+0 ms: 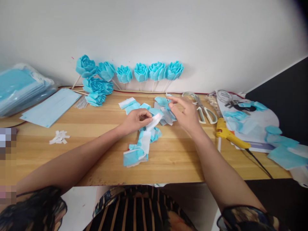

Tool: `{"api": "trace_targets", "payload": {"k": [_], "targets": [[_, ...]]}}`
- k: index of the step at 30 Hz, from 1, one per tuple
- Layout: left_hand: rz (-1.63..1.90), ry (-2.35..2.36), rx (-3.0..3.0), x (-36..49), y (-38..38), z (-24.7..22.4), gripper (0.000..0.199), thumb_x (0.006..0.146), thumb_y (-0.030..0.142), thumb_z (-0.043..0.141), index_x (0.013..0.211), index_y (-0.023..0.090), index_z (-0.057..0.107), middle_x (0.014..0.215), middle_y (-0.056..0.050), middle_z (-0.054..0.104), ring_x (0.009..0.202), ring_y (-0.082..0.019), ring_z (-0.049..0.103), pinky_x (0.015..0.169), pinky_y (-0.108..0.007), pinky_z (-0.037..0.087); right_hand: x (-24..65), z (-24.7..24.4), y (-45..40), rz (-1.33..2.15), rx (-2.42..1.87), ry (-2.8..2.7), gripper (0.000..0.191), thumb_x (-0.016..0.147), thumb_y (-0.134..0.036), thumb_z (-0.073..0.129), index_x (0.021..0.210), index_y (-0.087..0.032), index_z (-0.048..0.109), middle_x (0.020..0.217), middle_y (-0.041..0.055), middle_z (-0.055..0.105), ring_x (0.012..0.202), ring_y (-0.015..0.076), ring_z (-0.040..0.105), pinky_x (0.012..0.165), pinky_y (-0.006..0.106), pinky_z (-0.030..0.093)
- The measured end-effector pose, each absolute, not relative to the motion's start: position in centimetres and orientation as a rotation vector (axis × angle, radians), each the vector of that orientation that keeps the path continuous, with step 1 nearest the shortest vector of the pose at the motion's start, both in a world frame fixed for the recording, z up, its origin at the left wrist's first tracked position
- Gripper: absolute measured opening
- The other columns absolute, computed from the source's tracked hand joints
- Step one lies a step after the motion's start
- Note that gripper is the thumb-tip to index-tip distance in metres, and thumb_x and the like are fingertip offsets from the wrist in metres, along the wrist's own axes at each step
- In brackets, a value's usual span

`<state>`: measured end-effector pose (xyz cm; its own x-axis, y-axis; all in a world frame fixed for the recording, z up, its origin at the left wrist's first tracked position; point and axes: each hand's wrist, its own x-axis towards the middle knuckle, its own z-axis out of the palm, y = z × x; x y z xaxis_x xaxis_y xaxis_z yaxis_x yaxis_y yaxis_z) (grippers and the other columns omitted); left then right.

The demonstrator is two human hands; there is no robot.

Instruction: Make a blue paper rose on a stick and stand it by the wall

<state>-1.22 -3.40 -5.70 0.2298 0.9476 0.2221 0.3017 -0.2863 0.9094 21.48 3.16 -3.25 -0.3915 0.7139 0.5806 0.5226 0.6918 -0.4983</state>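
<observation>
Between its thumb and fingers my left hand (136,121) pinches a small white-and-blue piece of material (154,122), over the middle of the wooden table. My right hand (184,113) is to the right of it, with thumb and index finger apart beside a loose pile of blue pieces (166,110); nothing shows between them. More cut blue and white pieces (136,156) lie in an overlapping trail below my left hand. Behind that hand, other blue strips (131,104) rest on the wood.
Blue flowers on sticks (141,72) lean along the wall. Scissors (203,110) and a yellow glue gun (232,136) with a cord lie right, near scattered blue pieces (284,150). Left are folded blue sheets (51,107), a plastic-wrapped stack (21,86) and white strips (59,137).
</observation>
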Motion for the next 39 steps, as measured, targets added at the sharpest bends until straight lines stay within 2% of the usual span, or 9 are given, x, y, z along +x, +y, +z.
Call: {"api": "trace_targets", "payload": {"k": [3, 8, 11, 18, 22, 28, 31, 34, 39], "targets": [[1.081, 1.166, 1.72, -1.2, -3.4, -5.6, 0.019, 0.084, 0.033, 0.065, 0.077, 0.015, 0.066, 0.078, -0.003, 0.065, 0.072, -0.014, 0.059, 0.067, -0.026, 0.047, 20.8, -3.0, 2.3, 0.397, -0.628, -2.263, 0.032, 0.093, -0.039, 0.063, 0.123, -0.03, 0.07, 0.12, 0.0053, 0.074, 0.116, 0.0279, 0.064, 0.104, 0.049, 0.046], [1.102, 1.091, 1.568, -1.3, -3.4, -5.7, 0.033, 0.088, 0.047, 0.062, 0.086, 0.015, 0.063, 0.078, -0.002, 0.064, 0.069, -0.013, 0.058, 0.064, -0.025, 0.045, 20.1, -3.9, 2.1, 0.395, -0.719, -2.238, 0.017, 0.088, -0.021, 0.062, 0.099, -0.026, 0.075, 0.095, 0.0029, 0.077, 0.094, 0.0241, 0.069, 0.096, 0.045, 0.05], [1.081, 1.053, 1.473, -1.3, -3.3, -5.8, 0.038, 0.086, 0.051, 0.065, 0.096, 0.015, 0.06, 0.079, -0.002, 0.066, 0.07, -0.014, 0.061, 0.064, -0.025, 0.047, 20.4, -4.0, 2.6, 0.4, -0.877, -2.111, 0.017, 0.084, -0.018, 0.06, 0.094, -0.023, 0.073, 0.096, 0.0032, 0.077, 0.091, 0.0238, 0.069, 0.087, 0.04, 0.053], [0.951, 1.02, 1.541, -1.2, -3.2, -6.2, 0.027, 0.08, 0.038, 0.072, 0.082, 0.016, 0.056, 0.07, 0.001, 0.063, 0.063, -0.011, 0.057, 0.059, -0.022, 0.041, 20.3, -3.7, 2.4, 0.431, -0.926, -2.05, 0.018, 0.081, -0.017, 0.058, 0.092, -0.023, 0.071, 0.094, 0.0019, 0.077, 0.088, 0.0219, 0.07, 0.084, 0.036, 0.053], [0.944, 1.017, 1.609, -1.1, -3.2, -6.3, 0.025, 0.078, 0.025, 0.07, 0.096, 0.018, 0.055, 0.076, 0.002, 0.065, 0.064, -0.01, 0.058, 0.061, -0.023, 0.043, 20.3, -3.7, 2.4, 0.38, -0.963, -1.956, 0.017, 0.081, -0.018, 0.058, 0.091, -0.023, 0.071, 0.092, 0.0022, 0.077, 0.089, 0.0226, 0.07, 0.084, 0.036, 0.053], [0.926, 1.037, 1.614, -1.1, -3.4, -6.2, 0.027, 0.081, 0.023, 0.065, 0.106, 0.018, 0.054, 0.074, 0.003, 0.064, 0.06, -0.009, 0.055, 0.057, -0.022, 0.039, 21.8, -4.5, 4.3, 0.313, -1.181, -1.863, 0.018, 0.089, -0.028, 0.057, 0.095, -0.022, 0.072, 0.091, 0.0047, 0.078, 0.087, 0.0256, 0.073, 0.083, 0.041, 0.055], [0.953, 1.025, 1.572, -1.2, -3.2, -6.3, 0.029, 0.08, 0.023, 0.067, 0.106, 0.018, 0.055, 0.072, 0.004, 0.062, 0.057, -0.009, 0.052, 0.054, -0.021, 0.036, 22.1, -4.6, 4.7, 0.179, -1.12, -2.033, 0.03, 0.097, -0.035, 0.048, 0.101, -0.021, 0.075, 0.107, 0.0105, 0.078, 0.104, 0.0309, 0.071, 0.094, 0.048, 0.052], [0.97, 0.993, 1.51, -1.3, -3.0, -6.4, 0.031, 0.08, 0.022, 0.068, 0.108, 0.017, 0.054, 0.069, 0.005, 0.06, 0.055, -0.008, 0.05, 0.052, -0.02, 0.036, 21.7, -4.3, 4.2, 0.042, -1.048, -2.102, 0.035, 0.099, -0.035, 0.048, 0.119, -0.021, 0.072, 0.126, 0.0119, 0.073, 0.122, 0.0321, 0.064, 0.107, 0.052, 0.044], [0.989, 0.979, 1.474, -1.4, -2.8, -6.5, 0.038, 0.079, 0.022, 0.07, 0.114, 0.017, 0.054, 0.069, 0.004, 0.062, 0.056, -0.009, 0.051, 0.053, -0.021, 0.035, 21.2, -3.8, 3.1, 0.113, -1.058, -2.049, 0.033, 0.099, -0.029, 0.049, 0.125, -0.025, 0.069, 0.083, 0.003, 0.078, 0.092, 0.0258, 0.07, 0.101, 0.048, 0.047]]}}
